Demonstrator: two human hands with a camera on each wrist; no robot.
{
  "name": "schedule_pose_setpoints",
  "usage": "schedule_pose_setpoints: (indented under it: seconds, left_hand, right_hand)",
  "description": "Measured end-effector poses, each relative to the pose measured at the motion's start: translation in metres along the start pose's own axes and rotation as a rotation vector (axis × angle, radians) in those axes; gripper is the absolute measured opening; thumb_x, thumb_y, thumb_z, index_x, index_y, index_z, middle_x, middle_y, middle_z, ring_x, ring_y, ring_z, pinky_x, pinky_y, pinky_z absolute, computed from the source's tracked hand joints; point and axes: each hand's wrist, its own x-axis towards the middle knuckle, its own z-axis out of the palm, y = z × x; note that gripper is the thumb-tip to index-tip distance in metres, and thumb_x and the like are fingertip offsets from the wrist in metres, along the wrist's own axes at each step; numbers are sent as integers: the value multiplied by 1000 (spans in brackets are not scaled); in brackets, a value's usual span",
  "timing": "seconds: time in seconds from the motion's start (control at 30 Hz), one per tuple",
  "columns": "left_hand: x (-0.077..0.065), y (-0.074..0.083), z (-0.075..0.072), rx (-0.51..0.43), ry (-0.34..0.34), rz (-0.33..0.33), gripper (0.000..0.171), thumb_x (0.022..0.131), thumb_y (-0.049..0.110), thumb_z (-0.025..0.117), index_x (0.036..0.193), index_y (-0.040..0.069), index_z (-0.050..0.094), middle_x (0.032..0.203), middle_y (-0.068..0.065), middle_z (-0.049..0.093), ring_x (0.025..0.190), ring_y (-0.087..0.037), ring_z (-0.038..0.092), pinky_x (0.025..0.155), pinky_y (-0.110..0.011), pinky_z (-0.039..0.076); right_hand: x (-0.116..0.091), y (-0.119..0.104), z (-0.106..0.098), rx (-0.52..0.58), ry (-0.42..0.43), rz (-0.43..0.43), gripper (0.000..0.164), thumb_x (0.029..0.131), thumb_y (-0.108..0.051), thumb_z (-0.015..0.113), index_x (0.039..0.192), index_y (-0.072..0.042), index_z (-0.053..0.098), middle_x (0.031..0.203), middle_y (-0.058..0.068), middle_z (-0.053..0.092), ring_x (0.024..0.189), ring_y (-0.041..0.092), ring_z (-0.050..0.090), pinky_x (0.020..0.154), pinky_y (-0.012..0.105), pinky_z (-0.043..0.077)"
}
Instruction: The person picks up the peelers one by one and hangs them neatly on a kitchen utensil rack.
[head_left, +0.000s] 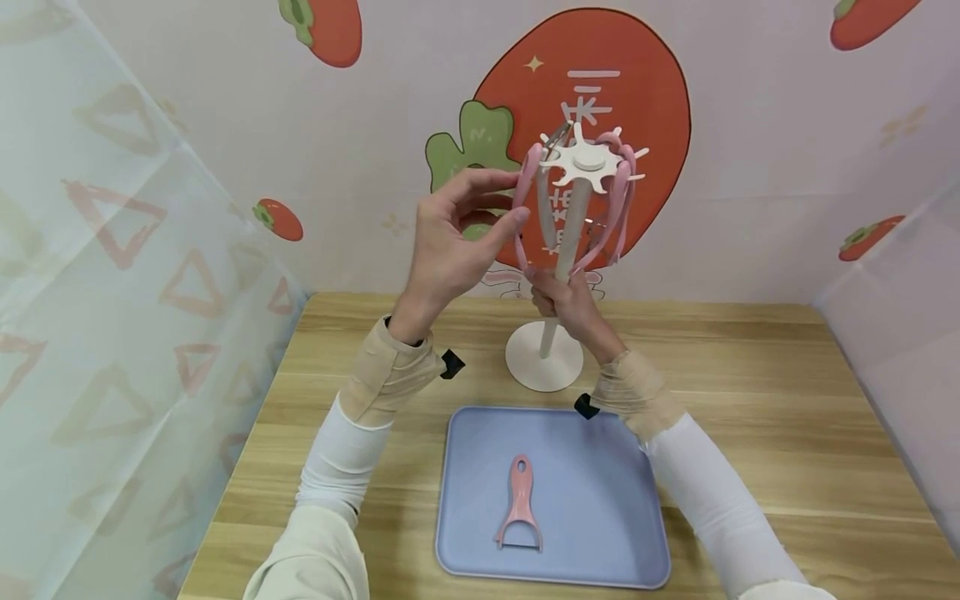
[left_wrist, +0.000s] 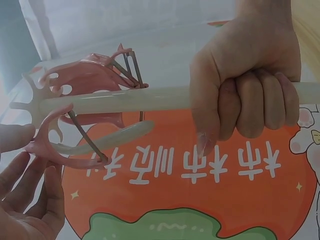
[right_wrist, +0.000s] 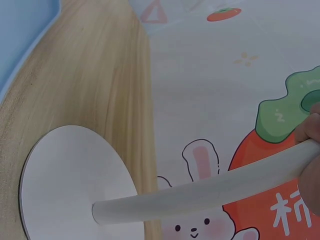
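My left hand (head_left: 457, 237) pinches a pink peeler (head_left: 527, 179) between thumb and fingers at the left side of a white hook stand (head_left: 588, 158). In the left wrist view, the peeler's forked head and metal blade (left_wrist: 88, 136) show beside the hooked top. Below the hooks, my right hand (head_left: 572, 304) grips the stand's pole, fingers wrapped round it. Several pink peelers (head_left: 621, 200) hang on the right side of the top. A pale peeler (head_left: 545, 208) hangs between the held one and the pole.
The stand's round white base (head_left: 543, 367) is at the back of the wooden table (head_left: 750, 417). Nearer lies a blue tray (head_left: 600, 500) with another pink peeler (head_left: 520, 492) on it, handle pointing away. Behind the table rises a patterned wall covering (head_left: 390, 100).
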Motion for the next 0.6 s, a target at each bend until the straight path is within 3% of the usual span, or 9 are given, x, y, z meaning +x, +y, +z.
schedule_pose_setpoints:
  seconds: [0.6]
  left_hand:
    - [-2, -3, 4, 6, -25, -26, 36, 89, 8, 78, 120, -7, 68, 116, -16, 71, 98, -22, 74, 83, -37, 61]
  right_hand:
    - [1, 0, 0, 3, -23, -28, 45, 104, -18, 53, 64, -4, 37, 49, 0, 28, 38, 16, 22, 39, 31, 16]
